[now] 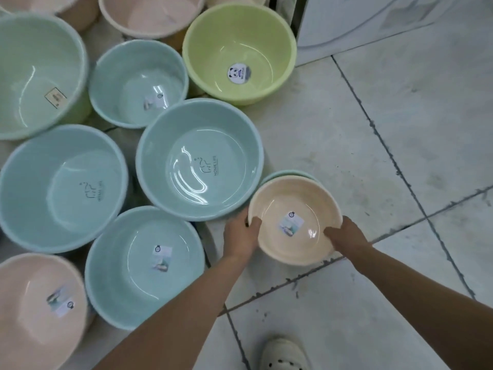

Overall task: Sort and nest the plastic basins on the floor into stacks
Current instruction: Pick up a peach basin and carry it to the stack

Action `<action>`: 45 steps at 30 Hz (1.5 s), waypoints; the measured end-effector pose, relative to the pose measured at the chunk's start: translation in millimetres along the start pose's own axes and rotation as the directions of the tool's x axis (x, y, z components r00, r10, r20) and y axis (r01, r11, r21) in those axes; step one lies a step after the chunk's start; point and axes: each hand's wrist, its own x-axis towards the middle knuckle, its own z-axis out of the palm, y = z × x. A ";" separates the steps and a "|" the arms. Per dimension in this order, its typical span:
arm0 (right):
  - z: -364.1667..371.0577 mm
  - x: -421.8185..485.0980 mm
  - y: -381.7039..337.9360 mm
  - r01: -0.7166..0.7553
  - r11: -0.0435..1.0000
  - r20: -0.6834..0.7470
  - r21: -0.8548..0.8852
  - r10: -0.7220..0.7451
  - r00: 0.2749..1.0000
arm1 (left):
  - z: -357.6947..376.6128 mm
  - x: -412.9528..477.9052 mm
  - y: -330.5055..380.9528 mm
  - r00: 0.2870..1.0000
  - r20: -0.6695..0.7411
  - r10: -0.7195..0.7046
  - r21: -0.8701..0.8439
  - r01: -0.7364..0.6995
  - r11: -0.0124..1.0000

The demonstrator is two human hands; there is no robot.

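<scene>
A small peach basin [282, 204] with a label inside is held by both hands. My left hand [241, 233] grips its left rim, thumb inside. Its right rim is gripped by my right hand [346, 236]. A small blue basin [286, 173] shows just behind it, only a sliver of rim visible. Several blue basins stand on the floor to the left: one with a printed logo [200, 158], one below it [145, 265], a larger one [62, 188] and a small one [138, 82].
A yellow-green basin [238, 53] with a panda sticker stands at the top. A big pale green basin [37, 73] sits top left. Peach basins lie at bottom left [37, 308] and along the top [150, 16]. Tiled floor [373, 145] spreads right; a white shoe [284, 355] is at the bottom.
</scene>
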 end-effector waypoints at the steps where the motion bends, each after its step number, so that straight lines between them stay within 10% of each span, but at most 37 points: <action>1: 2.4 3.8 0.5 -0.012 0.998 -0.005 0.058 0.012 1.000 | 2.5 4.8 -1.2 1.000 -0.006 0.018 -0.020 -0.018 1.000; 19: -6.2 -168.3 -10.0 0.112 0.987 -0.102 -0.112 -0.123 0.987 | -92.1 -114.6 18.8 1.000 0.002 0.004 -0.025 -0.004 1.000; 29: 55.9 -403.8 -166.6 0.282 0.954 0.298 -0.102 -0.241 0.924 | -359.6 -272.4 3.9 0.953 -0.150 -0.263 -0.274 0.216 0.937; 45: 275.6 -735.2 -325.5 0.766 0.447 0.657 -0.462 -0.407 0.634 | -694.2 -496.0 -145.8 0.784 -0.183 -0.593 -0.554 0.417 0.721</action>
